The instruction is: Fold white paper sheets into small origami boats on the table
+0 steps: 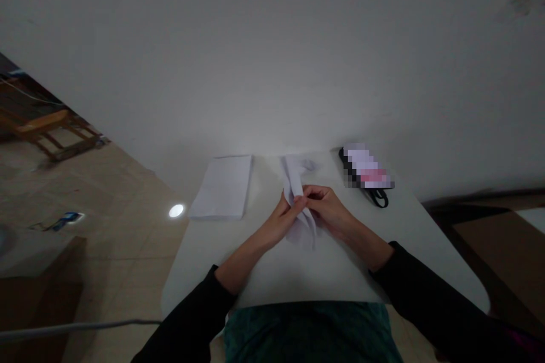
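In the centre of the frame, two bare hands meet over a white, smooth-topped bench with rounded corners [323, 281]. The left hand [283, 218] has its grip closed on a folded strip of thin white paper [296, 178], its thumb reaching across the front. The right hand [326, 207] pinches the same strip from the other side, fingertips close to the left thumb. The strip runs upright in the frame, its ends spreading above and below the hands.

Left of the hands, near the bench's far edge, lies a neat stack of white paper sheets [223, 187], well apart from them. To the upper right of the hands rests a black-edged phone-like object with a pixelated face [368, 167], a black loop strap [378, 197] hanging off its near side. A plain grey-white wall [272, 57] rises behind the bench.
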A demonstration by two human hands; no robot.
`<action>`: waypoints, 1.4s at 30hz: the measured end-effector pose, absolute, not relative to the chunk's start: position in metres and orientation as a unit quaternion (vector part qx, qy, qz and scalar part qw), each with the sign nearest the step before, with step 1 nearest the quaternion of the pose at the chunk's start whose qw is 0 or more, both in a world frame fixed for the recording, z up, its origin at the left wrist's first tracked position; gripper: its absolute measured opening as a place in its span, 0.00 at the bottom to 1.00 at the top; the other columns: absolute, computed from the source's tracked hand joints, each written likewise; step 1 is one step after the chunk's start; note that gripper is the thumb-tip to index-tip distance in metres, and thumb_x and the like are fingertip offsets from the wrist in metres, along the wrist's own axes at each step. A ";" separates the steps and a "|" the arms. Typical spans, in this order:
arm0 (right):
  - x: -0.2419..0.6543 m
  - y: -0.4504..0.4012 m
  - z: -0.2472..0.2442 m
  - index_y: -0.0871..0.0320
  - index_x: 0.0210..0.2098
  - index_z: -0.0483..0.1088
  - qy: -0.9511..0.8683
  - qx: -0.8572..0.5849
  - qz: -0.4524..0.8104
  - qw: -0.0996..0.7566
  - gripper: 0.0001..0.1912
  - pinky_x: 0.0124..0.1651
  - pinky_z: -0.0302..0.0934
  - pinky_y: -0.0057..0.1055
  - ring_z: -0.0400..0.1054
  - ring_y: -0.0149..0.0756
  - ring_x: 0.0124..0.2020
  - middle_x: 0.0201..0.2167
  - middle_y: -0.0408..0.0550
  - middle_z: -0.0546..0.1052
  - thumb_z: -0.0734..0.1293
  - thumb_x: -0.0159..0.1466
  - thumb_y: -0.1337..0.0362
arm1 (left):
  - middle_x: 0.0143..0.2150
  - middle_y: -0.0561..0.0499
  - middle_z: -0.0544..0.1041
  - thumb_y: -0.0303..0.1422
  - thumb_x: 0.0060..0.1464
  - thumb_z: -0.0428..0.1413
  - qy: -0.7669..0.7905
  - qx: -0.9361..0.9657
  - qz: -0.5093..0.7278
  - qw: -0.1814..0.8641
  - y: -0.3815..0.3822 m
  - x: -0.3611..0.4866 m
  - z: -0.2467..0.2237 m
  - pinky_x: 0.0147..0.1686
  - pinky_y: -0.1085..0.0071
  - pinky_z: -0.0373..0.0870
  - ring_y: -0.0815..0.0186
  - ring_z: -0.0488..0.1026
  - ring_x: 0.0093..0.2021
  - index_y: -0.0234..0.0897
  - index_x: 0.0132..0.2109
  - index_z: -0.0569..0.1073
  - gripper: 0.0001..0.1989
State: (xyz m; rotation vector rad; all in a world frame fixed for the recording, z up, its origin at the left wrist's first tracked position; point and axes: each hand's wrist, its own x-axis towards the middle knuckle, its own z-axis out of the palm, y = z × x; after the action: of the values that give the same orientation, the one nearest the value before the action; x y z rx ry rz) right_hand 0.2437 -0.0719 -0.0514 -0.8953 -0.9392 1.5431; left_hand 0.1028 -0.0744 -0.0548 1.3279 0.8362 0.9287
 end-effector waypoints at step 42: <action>0.240 -0.063 -0.075 0.60 0.31 0.78 -0.370 -0.421 0.640 0.526 0.20 0.32 0.65 0.34 0.73 0.37 0.27 0.29 0.50 0.81 0.79 0.44 0.53 | 0.29 0.52 0.77 0.47 0.56 0.56 0.478 0.570 0.496 0.449 -0.046 0.071 -0.054 0.23 0.76 0.62 0.69 0.69 0.25 0.37 0.40 0.71 0.17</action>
State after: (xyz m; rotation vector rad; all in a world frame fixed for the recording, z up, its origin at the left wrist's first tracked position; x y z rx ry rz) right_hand 0.2402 -0.0634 -0.0753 -1.0078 -0.8850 1.5296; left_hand 0.0712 -0.0458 -0.0538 1.4092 1.1815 1.2264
